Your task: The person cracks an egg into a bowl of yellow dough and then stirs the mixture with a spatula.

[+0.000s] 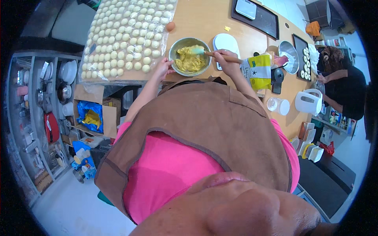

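Observation:
A metal bowl (171, 52) stands near the table's front edge with a thick yellow mixture (188, 63) in it. My left hand (163, 68) is closed on the bowl's left rim. In my right hand (227, 59) is a spatula (209, 53) with a wooden handle, its pale green blade dipping into the mixture. Beyond the bowl, a brown egg (170, 26) lies by a plastic sheet covered with rows of pale dough balls (134, 43). A white kitchen scale (226, 42) sits just behind my right hand.
Right of my hand stand a yellow-and-white bag (258, 71), a lidded plastic jar (278, 105), a metal bowl (288, 53) and a white mixer (308, 101). Dark trays (264, 21) lie farther back, one holding ring-shaped pieces. Another person (346, 88) is at the right. Shelves (39, 98) line the left.

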{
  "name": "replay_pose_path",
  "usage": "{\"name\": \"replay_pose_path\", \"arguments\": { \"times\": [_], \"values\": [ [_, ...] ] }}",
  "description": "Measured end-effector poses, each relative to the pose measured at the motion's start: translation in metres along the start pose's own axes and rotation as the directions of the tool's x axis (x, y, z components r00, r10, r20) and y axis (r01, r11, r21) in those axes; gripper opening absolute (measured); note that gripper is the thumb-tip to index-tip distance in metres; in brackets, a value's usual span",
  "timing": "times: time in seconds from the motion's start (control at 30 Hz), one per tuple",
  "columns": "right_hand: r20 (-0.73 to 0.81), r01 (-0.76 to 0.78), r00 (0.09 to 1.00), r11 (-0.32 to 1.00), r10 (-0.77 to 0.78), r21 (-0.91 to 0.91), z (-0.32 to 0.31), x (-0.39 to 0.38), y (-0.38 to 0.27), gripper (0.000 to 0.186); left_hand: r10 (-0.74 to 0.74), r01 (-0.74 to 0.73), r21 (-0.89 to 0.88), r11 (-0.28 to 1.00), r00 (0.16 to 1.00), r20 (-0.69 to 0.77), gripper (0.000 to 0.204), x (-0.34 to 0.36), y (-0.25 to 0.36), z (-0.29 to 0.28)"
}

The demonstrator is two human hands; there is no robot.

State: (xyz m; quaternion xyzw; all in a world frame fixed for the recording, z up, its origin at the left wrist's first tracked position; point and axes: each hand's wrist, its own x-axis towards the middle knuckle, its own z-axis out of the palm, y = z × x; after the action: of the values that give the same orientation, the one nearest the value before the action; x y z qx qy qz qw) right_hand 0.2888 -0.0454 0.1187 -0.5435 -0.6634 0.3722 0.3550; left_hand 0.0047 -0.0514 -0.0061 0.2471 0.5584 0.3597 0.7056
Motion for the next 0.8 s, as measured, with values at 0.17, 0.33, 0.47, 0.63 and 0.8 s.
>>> {"name": "replay_pose_path", "arguments": {
  "times": [0.17,0.33,0.47,0.63,0.8],
  "values": [
    [0.115,-0.017,0.993,1.0,0.016,0.004,0.027,-0.013,0.024,0.02,0.031,-0.031,-0.009,0.999,0.999,0.016,0.008,0.007,0.0,0.0],
    [0.38,0.089,0.924,0.991,-0.044,-0.102,-0.019,0.01,-0.033,0.019,0.009,-0.009,-0.004,1.0,1.0,-0.026,0.008,0.004,-0.003,0.003],
    [0.551,0.489,0.759,0.863,-0.348,-0.128,-0.044,0.032,-0.061,0.015,-0.007,0.007,0.041,0.999,1.0,0.001,0.008,0.005,0.007,0.003],
    [0.686,0.648,0.637,0.727,-0.352,-0.229,-0.044,0.055,-0.051,0.015,0.014,-0.014,0.091,0.996,1.0,0.004,0.006,0.011,0.014,0.0],
    [0.503,-0.121,0.854,0.991,0.134,-0.06,-0.048,0.044,-0.009,0.015,0.021,-0.021,-0.025,0.999,1.0,-0.024,0.006,0.002,0.02,0.016]
  ]
}}
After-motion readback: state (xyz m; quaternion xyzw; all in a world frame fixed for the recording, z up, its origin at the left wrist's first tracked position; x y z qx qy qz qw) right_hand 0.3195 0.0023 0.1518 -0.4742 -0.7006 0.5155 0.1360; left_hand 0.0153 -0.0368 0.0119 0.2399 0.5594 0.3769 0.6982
